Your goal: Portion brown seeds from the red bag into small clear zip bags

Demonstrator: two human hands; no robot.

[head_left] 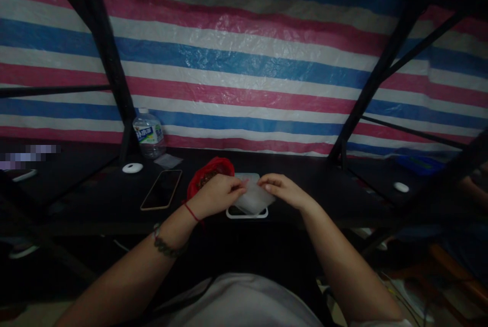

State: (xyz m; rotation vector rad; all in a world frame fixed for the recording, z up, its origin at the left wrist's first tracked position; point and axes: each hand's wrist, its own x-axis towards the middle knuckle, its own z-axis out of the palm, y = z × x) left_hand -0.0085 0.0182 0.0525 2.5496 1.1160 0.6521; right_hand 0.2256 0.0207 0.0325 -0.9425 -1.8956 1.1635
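A translucent plastic bag (253,198) is between my two hands, above a white-rimmed tray or scale (247,215) at the middle of the table's front edge. My left hand (219,194) pinches the bag's left side, thumb against fingers. My right hand (284,189) has its fingers closed on the bag's upper right side. Just behind my left hand lies an open red bag (219,166) holding small brown pieces, too small to make out singly.
To the left lie a phone (162,190), a white oval case (132,168) and a clear packet (168,159). A clear bottle (148,134) stands behind them. Dark metal posts rise on both sides. At the right are a white object (401,187) and a blue tray (421,165).
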